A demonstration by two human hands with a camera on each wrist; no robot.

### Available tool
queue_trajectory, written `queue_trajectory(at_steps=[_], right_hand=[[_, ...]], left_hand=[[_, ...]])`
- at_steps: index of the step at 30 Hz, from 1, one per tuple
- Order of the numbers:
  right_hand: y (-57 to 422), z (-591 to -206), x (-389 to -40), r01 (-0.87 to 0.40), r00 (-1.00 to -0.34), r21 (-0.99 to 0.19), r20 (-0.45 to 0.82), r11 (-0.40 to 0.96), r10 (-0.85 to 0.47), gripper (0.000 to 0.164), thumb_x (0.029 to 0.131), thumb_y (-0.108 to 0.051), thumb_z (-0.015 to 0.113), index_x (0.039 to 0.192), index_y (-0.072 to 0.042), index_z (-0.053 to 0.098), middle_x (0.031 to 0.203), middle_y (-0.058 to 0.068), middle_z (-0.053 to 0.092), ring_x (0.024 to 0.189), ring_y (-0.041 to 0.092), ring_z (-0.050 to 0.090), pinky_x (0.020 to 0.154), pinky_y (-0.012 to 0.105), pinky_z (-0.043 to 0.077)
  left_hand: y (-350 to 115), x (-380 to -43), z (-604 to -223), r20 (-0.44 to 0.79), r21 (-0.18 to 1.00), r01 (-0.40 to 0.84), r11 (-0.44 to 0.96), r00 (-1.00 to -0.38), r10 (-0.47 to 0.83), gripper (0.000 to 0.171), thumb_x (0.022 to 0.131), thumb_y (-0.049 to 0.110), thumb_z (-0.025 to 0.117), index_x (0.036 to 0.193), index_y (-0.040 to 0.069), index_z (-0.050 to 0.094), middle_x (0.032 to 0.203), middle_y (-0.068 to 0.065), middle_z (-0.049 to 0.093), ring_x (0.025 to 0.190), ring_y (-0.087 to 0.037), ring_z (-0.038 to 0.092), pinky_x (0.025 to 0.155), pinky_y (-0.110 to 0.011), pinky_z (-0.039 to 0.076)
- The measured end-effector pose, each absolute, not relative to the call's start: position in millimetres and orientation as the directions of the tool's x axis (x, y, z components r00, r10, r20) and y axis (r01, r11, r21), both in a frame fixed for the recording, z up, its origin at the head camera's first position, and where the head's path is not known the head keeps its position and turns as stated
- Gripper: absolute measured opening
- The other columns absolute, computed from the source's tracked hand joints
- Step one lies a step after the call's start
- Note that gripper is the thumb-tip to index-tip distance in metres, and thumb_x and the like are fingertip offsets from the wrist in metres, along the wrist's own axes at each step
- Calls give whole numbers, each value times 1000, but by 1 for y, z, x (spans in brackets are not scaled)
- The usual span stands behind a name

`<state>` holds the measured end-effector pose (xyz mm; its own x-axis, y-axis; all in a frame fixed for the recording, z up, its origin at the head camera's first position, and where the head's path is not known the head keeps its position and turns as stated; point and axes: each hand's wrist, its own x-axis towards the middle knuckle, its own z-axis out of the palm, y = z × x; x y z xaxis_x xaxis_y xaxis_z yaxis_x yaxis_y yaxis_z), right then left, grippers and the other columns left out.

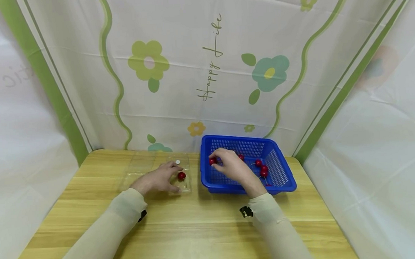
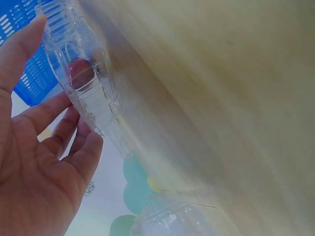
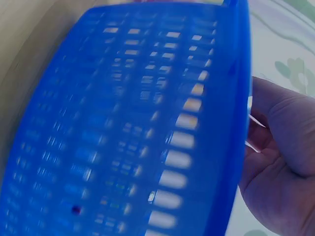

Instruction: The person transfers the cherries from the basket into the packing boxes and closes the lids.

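My left hand [image 1: 159, 178] is at the left side of a clear plastic container [image 1: 186, 164], its thumb and fingers spread along it. A red cherry [image 1: 181, 176] lies inside that container, and it shows through the clear wall in the left wrist view too. My right hand [image 1: 231, 167] reaches over the blue basket [image 1: 283, 168] and pinches a red cherry [image 1: 212, 160] near the basket's left side. In the right wrist view the basket wall hides what the fingertips hold.
Several more red cherries [image 1: 263, 170] with stems lie in the right half of the basket. The container's clear lid [image 1: 139, 163] spreads out to the left on the wooden table [image 1: 184, 235]. Behind the table hangs a flowered curtain [image 1: 178, 100].
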<state>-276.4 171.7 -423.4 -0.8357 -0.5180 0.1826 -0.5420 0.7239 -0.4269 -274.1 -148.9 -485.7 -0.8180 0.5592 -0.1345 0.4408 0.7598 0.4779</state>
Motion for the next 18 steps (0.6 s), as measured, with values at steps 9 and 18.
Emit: queue_trajectory(at_steps=[9, 18], right_hand=[[142, -418, -268, -580, -812, -436, 242, 689, -530, 26, 110, -7, 84, 135, -3, 81, 136, 13, 82, 129, 30, 80, 108, 45, 72], [116, -425, -264, -634, -768, -430, 247, 643, -591, 23, 110, -7, 83, 133, -4, 81, 133, 12, 82, 123, 29, 82, 105, 45, 73]], left_hand=[[-149, -273, -482, -128, 474, 438, 764, -824, 552, 90, 100, 38, 97, 171, 2, 56, 170, -24, 56, 162, -51, 51, 134, -68, 52], [-149, -274, -482, -115, 471, 458, 754, -816, 567, 88, 100, 37, 97, 169, -1, 58, 164, -24, 59, 155, -50, 57, 128, -66, 57]])
